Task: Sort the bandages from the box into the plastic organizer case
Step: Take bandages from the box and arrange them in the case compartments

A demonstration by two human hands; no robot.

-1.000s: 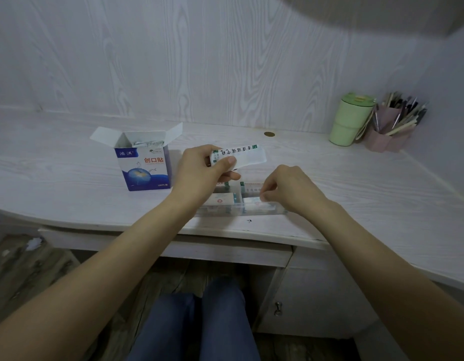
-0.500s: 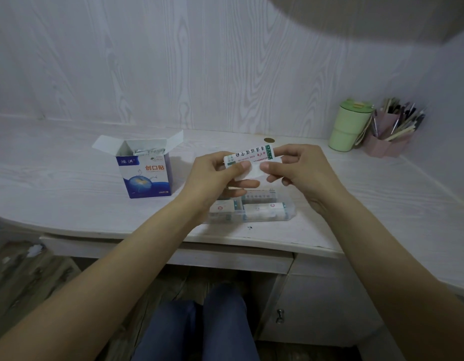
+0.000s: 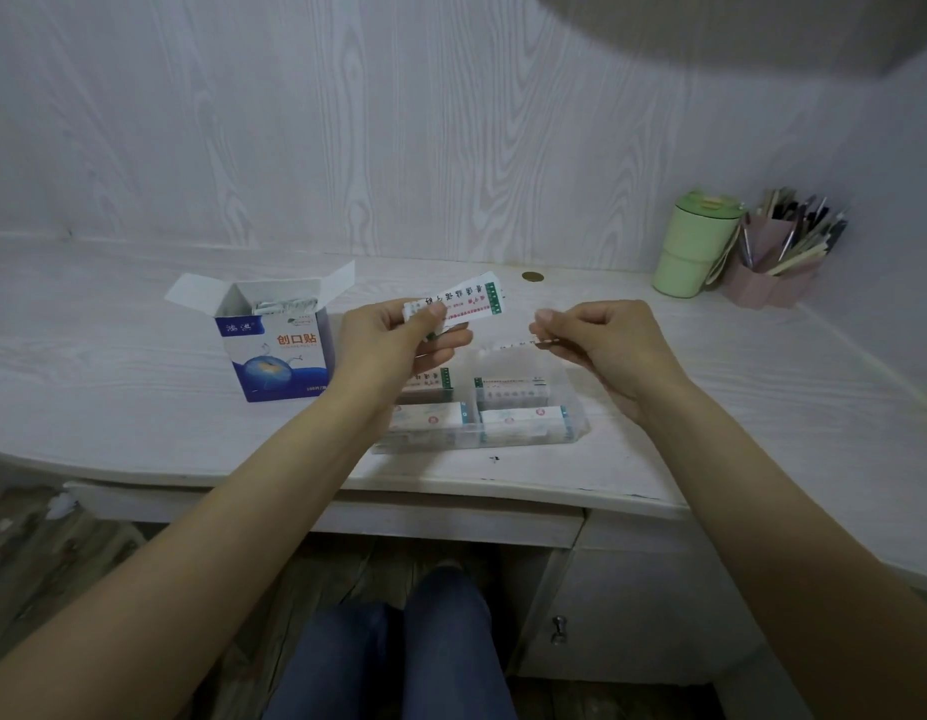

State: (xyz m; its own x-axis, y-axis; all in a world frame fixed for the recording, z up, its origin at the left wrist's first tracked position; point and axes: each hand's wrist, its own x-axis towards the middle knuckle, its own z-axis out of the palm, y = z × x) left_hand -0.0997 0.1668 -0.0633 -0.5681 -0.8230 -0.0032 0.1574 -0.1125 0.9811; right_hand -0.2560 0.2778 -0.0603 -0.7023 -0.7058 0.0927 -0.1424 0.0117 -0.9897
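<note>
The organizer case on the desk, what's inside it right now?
The case holds stacks of wrapped bandages in four compartments, two front and two back. The left hand covers part of the back-left compartment, so its fill can't be judged.

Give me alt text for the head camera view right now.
A person's left hand pinches white wrapped bandages above a clear plastic organizer case on a pale wooden desk; the right hand hovers curled beside them. An open blue-and-white cardboard box stands left.

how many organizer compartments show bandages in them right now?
4 in the organizer case: rear left, partly behind the left hand; rear right; front left; front right. More may be hidden behind the hands.
</note>
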